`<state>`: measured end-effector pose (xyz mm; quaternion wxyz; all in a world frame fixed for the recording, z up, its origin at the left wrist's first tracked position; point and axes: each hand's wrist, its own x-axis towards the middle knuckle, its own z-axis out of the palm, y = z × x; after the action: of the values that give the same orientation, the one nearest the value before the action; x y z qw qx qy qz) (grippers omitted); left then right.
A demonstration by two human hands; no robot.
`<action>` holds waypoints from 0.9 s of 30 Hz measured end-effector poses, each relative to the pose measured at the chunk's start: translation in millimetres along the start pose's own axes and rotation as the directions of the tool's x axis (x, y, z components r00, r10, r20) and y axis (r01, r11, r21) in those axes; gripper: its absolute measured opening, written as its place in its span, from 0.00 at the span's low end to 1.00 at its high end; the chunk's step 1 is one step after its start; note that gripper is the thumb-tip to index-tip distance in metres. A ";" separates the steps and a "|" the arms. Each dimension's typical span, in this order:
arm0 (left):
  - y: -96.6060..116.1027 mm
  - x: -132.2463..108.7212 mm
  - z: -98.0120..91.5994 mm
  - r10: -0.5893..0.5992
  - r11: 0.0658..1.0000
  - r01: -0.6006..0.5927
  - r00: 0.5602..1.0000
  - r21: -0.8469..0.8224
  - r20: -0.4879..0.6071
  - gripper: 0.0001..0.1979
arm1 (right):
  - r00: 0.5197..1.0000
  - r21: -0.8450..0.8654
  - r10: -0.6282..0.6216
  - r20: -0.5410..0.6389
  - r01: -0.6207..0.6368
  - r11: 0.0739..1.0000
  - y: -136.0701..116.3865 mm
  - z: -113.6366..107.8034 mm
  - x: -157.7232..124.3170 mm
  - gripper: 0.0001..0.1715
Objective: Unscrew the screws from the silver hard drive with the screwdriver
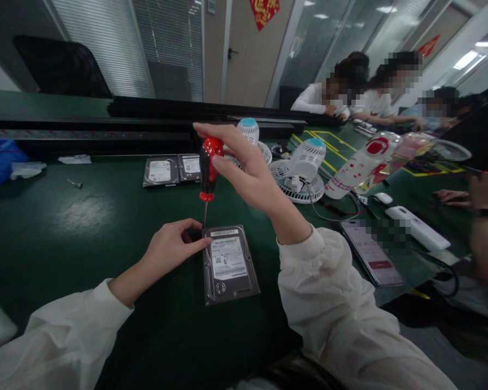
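Observation:
A silver hard drive with a white label lies flat on the green table in front of me. My right hand grips a red-and-black screwdriver, held upright with its tip at the drive's far left corner. My left hand rests on the table beside that corner, fingers curled, thumb and forefinger touching the drive's edge near the screwdriver tip. Both arms wear white sleeves.
Two more hard drives lie further back. Two small white fans stand right of them, beside a white bottle. A phone and a white remote-like device lie at right. Other people sit at far right. A loose screw lies at left.

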<state>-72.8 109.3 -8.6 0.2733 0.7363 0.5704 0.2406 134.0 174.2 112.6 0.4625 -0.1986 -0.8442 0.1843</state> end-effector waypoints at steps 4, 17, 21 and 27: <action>0.1 0.2 0.4 -0.012 1.000 0.012 1.000 0.010 -0.005 0.26 | 0.999 -0.034 0.007 -0.033 -0.008 0.999 -0.8 1.3 -0.4 0.19; -3.3 -0.7 1.0 -0.014 1.000 0.014 1.000 0.002 0.010 0.26 | 0.999 -0.163 -0.010 -0.045 0.003 0.987 -2.5 -0.2 0.3 0.18; -2.5 -0.1 1.1 -0.014 1.000 0.013 1.000 0.006 0.018 0.27 | 0.998 -0.108 -0.067 -0.005 0.066 0.992 1.4 -1.4 0.4 0.24; 0.3 0.0 0.6 -0.046 0.999 0.046 0.999 0.017 0.007 0.29 | 1.000 -0.047 -0.020 0.014 0.020 0.999 2.2 -1.2 -0.5 0.24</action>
<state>-72.1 109.1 -8.8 0.2748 0.7261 0.5882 0.2267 135.7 176.0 111.8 0.4536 -0.1999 -0.8535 0.1609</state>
